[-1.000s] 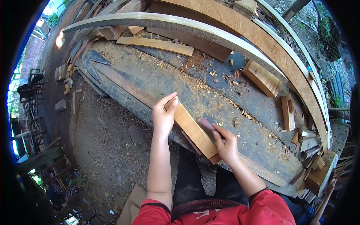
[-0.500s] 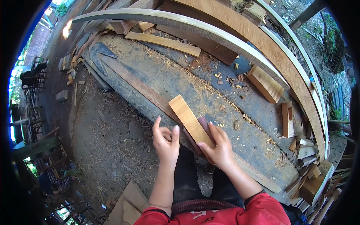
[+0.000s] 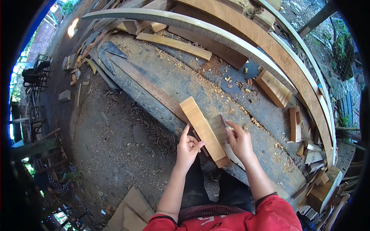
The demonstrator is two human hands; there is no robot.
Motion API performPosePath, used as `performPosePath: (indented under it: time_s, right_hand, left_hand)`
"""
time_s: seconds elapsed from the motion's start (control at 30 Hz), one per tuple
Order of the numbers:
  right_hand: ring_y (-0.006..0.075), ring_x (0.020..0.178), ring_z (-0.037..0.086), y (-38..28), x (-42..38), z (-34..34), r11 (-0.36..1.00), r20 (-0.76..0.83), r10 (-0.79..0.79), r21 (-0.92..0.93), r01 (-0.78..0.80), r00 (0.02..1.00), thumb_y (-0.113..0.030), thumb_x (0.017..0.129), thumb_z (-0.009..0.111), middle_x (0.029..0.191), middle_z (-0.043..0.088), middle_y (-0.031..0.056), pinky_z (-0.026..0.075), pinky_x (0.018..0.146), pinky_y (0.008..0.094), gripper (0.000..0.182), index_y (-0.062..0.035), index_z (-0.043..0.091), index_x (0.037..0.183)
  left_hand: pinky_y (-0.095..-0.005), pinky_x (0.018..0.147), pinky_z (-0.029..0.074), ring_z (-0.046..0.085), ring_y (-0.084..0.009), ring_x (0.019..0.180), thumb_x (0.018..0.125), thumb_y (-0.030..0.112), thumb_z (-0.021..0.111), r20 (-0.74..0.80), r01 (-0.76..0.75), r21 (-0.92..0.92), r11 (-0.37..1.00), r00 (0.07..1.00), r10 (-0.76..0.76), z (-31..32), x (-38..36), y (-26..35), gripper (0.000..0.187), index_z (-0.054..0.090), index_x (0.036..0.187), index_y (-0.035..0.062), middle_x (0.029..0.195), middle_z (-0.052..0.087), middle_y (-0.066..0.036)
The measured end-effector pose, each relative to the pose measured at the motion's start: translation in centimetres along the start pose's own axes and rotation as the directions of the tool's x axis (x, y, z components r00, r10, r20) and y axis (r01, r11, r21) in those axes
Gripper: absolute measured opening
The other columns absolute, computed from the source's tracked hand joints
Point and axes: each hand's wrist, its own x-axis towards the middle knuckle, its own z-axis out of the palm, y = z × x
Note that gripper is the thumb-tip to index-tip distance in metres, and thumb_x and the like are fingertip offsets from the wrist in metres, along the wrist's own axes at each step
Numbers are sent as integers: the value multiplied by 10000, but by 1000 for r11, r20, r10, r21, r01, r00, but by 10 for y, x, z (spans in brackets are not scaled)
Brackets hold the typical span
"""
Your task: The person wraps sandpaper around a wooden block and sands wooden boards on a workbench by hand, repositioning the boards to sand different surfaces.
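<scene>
A smooth rectangular wooden block (image 3: 203, 129) lies at a slant over the near edge of the workbench (image 3: 162, 82). My left hand (image 3: 188, 149) is at the block's left side, its thumb against the block's edge and its index finger extended along it. Beneath the block is a sheet that looks like sandpaper (image 3: 220, 134), with a pale printed back and a reddish-brown face. My right hand (image 3: 239, 141) pinches the sheet's raised right edge between thumb and fingers. The part of the sheet under the block is hidden.
Long curved planks (image 3: 246, 36) arch across the far side of the bench. A flat wooden strip (image 3: 173, 45), a thick block (image 3: 273, 88) and a slotted block (image 3: 295, 124) lie before them. Shavings cover the bench and ground; wood scraps (image 3: 316, 156) are piled at right.
My right hand has let go of the block and moved right, lifting the sheet's edge. My left hand has come in against the block's left side. The view has shifted slightly.
</scene>
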Motion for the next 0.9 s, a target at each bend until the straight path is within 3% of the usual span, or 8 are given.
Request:
performPosePath:
  time_s: [0.03, 0.1, 0.3, 0.43, 0.5, 0.73, 0.83, 0.9]
  right_hand:
    - [242, 617, 644, 0, -1, 1, 1000, 5, -4, -3, 4, 1000, -152, 861, 606, 672, 632, 148, 497, 573, 335, 251, -30, 599, 1081]
    - [312, 617, 632, 0, -4, 3, 952, -45, -200, -247, 183, 979, -145, 855, 584, 649, 617, 155, 518, 592, 370, 233, -67, 600, 1075]
    - [256, 608, 641, -7, -14, 13, 793, 17, -524, -354, 495, 852, -131, 832, 589, 650, 622, 103, 531, 650, 365, 279, -26, 573, 1090]
    - [241, 666, 653, -10, -20, 14, 790, 89, -477, -394, 471, 874, -142, 824, 591, 761, 652, 108, 527, 706, 367, 312, -15, 563, 1108]
    - [248, 751, 658, -11, -20, 15, 647, 181, -590, -476, 595, 787, -217, 822, 598, 872, 655, 150, 517, 744, 370, 355, -15, 573, 1113]
    - [278, 831, 652, -18, -30, 11, 703, 261, -435, -499, 506, 862, -361, 801, 614, 1013, 622, 205, 498, 804, 393, 472, -45, 591, 1151]
    - [297, 903, 635, -16, -34, 14, 770, 259, -346, -471, 431, 902, -378, 806, 610, 1128, 570, 223, 470, 858, 439, 504, -69, 566, 1201]
    - [350, 1063, 557, -17, -37, 15, 825, 250, -276, -434, 362, 928, -392, 801, 623, 1233, 507, 217, 421, 914, 498, 575, -73, 511, 1266]
  left_hand:
    - [-202, 512, 442, 501, -56, 559, 783, 42, 703, 26, -28, -7, 1000, 999, 28, -2, 1, 1, 783, 239, 1413, 33, 681, 508, -26]
    - [-198, 513, 440, 497, -50, 559, 782, 38, 704, 37, -12, 2, 1000, 999, 11, -4, 3, 2, 758, 269, 1402, 28, 675, 503, -19]
    - [-185, 501, 425, 473, -24, 550, 768, 44, 721, 17, 25, 94, 995, 999, -27, 3, 8, 6, 681, 373, 1353, 15, 645, 483, 8]
    - [-191, 478, 422, 470, -24, 529, 756, 78, 742, -18, 31, 155, 987, 999, -28, 4, 8, 10, 636, 420, 1298, -2, 621, 490, 5]
    - [-194, 476, 425, 474, -27, 524, 753, 88, 746, -19, 61, 145, 988, 998, -58, 6, 9, 13, 614, 436, 1274, -9, 613, 498, -1]
    - [-194, 438, 424, 536, -54, 511, 782, 82, 718, 12, 55, 111, 992, 998, -57, 1, 13, 15, 523, 456, 1227, -1, 637, 541, -23]
    - [-208, 430, 440, 554, -60, 527, 835, 88, 657, 49, 136, 138, 981, 988, -144, -7, 16, 17, 470, 461, 1256, 13, 674, 571, -38]
    - [-229, 460, 455, 564, -80, 534, 839, 77, 642, 66, 91, 200, 976, 992, -107, -14, 16, 19, 480, 449, 1275, 21, 659, 576, -43]
